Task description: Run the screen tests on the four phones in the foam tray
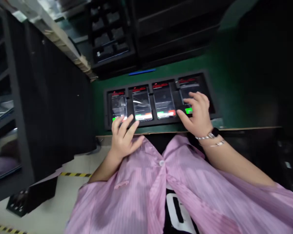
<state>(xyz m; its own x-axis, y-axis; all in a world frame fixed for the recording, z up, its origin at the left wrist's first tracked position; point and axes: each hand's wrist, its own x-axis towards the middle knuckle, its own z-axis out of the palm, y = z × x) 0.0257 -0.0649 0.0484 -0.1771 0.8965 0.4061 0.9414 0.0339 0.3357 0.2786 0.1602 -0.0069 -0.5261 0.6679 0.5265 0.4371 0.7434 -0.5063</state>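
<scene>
Fingers of the left hand (123, 138) and right hand (197, 113) spread open, holding nothing, over a black tray (107, 110) of phones (142, 104).
Those on the right lie across the end phone (188, 86); a slip could likely scuff its screen.

The right hand (196, 113) hid most of the rightmost phone (188, 86); the red label text (118, 93) was too small to read.

You wore a pink smock (136, 198) with fine vertical stripes and a white button (161, 162), over a black T-shirt (175, 211) with a large white marking. Your right wrist (210, 141) carried a black-faced watch (215, 132) on a silver link band, with a thin silver bracelet (217, 143) beside it.
</scene>
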